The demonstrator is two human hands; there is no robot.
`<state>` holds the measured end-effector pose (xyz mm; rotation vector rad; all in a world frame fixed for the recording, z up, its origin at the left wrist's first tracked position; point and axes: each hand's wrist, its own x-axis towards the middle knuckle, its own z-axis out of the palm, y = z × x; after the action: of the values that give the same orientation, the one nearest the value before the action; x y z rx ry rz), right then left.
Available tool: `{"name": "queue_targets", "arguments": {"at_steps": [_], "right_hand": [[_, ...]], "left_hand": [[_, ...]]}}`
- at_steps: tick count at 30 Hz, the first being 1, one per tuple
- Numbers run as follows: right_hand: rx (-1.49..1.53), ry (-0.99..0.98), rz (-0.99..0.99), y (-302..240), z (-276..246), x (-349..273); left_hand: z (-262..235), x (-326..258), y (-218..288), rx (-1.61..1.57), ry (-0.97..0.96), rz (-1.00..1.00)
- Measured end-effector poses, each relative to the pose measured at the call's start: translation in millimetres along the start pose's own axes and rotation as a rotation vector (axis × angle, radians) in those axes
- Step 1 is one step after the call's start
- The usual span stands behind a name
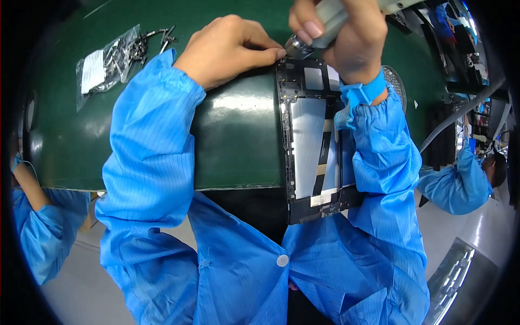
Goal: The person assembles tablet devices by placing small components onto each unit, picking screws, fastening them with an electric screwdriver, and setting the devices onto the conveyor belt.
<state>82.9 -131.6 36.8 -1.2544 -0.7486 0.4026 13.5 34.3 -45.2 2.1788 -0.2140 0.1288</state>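
And here's the right hand [356, 50] at the top of the frame, wrapped firmly around a pale, gun-like tool [331, 23], its metal nose down by the upper left corner of the black device frame [286, 146]. That device frame stretches from upper centre to below centre, its lower end jutting past the green desk's [238, 141] front edge. Left of the nose, the left hand [230, 49] has thumb and forefinger close together at that corner; can't tell whether they pinch anything. Over at upper left, a clear bag [111, 65] of small dark parts!
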Motion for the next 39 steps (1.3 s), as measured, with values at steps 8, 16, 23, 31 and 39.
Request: {"name": "queue_targets", "arguments": {"at_steps": [8, 16, 23, 31, 39], "right_hand": [[0.035, 0.003, -0.004, 8, -4, -3], [0.014, -0.008, -0.011, 12, -6, -3], [0.004, -0.019, -0.030, 11, -7, -4], [-0.012, -0.037, -0.037, 11, -5, -4], [0.016, 0.038, 0.019, 8, -2, -8]], "left_hand": [[4, 3, 10, -0.185, -0.050, 0.028], [-11, -4, 37, -0.097, -0.043, -0.061], [-9, -2, 38, -0.105, -0.057, -0.057], [-10, -4, 40, -0.077, -0.050, -0.070], [-7, -3, 44, -0.085, -0.054, -0.065]]}}
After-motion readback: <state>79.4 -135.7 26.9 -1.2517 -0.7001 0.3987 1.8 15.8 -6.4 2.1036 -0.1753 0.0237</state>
